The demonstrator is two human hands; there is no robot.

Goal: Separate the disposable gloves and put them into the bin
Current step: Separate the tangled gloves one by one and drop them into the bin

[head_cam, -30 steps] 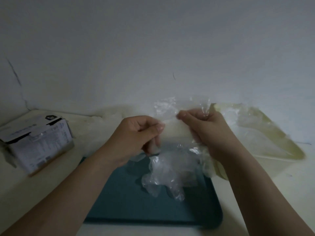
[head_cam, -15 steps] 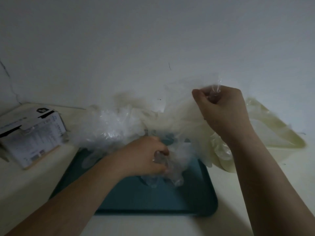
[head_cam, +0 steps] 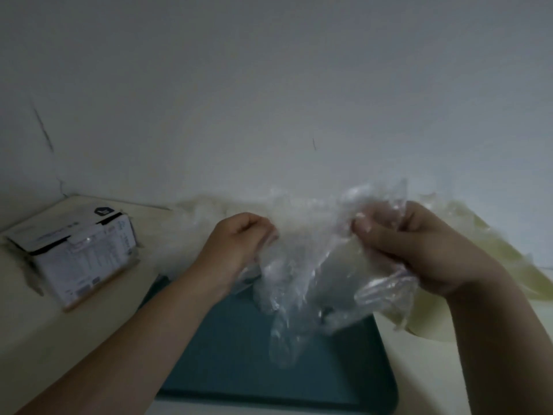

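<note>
Gloves (head_cam: 299, 283) bunched above tray (head_cam: 269, 369), both my left hand (head_cam: 239, 244) and right hand (head_cam: 419, 250) curled, pinching film. Risk: thin layers cling, so pair drops unseparated into bin (head_cam: 508, 259) right of tray.

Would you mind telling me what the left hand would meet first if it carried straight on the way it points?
Probably the clear gloves that the left hand pinches, stretched across to the right hand; past them seemingly the wall, though depth is unclear.
</note>
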